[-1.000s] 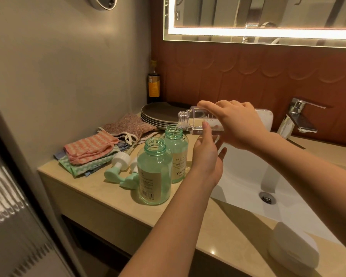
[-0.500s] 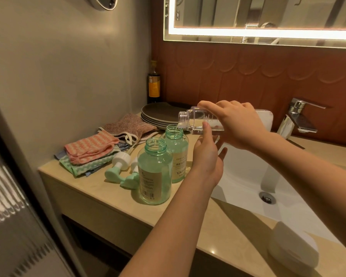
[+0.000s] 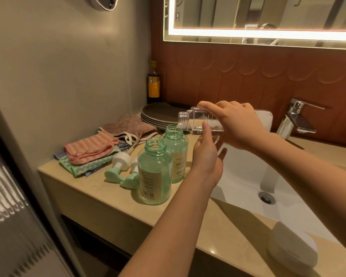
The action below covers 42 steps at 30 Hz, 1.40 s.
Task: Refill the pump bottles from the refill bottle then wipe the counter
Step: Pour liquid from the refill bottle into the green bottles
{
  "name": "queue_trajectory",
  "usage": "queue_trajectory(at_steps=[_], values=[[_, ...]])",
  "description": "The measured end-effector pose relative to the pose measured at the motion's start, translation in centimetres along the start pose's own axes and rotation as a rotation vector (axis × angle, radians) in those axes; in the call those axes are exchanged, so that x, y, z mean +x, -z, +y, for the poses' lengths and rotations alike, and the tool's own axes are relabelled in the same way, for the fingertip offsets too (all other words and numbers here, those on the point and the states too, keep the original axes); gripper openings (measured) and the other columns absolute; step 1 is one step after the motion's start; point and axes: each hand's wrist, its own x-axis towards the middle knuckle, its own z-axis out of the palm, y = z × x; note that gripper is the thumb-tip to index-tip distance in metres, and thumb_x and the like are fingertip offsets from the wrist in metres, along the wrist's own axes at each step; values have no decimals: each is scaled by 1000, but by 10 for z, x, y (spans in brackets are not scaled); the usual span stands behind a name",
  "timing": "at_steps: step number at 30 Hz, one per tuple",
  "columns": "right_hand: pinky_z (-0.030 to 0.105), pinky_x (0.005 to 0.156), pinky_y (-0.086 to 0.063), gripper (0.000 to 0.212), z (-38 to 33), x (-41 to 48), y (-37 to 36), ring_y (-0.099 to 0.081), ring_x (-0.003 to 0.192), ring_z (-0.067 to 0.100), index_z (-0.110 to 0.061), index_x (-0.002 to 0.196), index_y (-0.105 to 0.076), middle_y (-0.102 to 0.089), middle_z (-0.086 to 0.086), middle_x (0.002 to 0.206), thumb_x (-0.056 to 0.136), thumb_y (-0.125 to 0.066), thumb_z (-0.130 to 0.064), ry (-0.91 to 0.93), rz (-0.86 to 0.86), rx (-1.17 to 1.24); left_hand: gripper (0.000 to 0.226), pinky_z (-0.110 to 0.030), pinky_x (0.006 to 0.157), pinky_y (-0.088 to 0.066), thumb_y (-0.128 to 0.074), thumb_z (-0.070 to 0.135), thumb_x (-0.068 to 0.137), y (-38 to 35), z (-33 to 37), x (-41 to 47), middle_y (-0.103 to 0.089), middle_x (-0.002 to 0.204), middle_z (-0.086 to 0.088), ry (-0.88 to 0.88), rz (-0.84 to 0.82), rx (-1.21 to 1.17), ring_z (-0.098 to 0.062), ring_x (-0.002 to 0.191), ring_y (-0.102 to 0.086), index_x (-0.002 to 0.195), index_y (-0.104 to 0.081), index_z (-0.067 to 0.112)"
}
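Observation:
My right hand (image 3: 236,124) grips a clear refill bottle (image 3: 196,121), tipped almost level. Its open neck hangs over the mouth of the rear green pump bottle (image 3: 177,156), and a thin stream of liquid runs between them. My left hand (image 3: 207,156) is just right of that bottle, fingers straight and thumb pointing up against the underside of the refill bottle. A second open green pump bottle (image 3: 155,172) stands in front, partly filled. Two pump heads (image 3: 120,166) lie on the counter (image 3: 100,198) to the left.
Folded cloths (image 3: 90,150) are stacked at the counter's left end, with grey plates (image 3: 158,114) and a dark bottle (image 3: 153,84) behind. The white sink (image 3: 246,176) and tap (image 3: 296,118) are on the right. A white soap box (image 3: 292,244) sits near the front edge.

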Motion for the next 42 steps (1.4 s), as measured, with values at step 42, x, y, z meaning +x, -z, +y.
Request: queue_trajectory(at_steps=[42], values=[[39,84,-53,95,-17,-34,-20,-52,111,17,-34,138,-32,-52,-1,130,63,-84,-9,-538,-38,925,48,-38,110,-27,-54,16,95,10,-2,-18,-45,142,-6,120,51,-32,-20,133,-38,141,-41,15]])
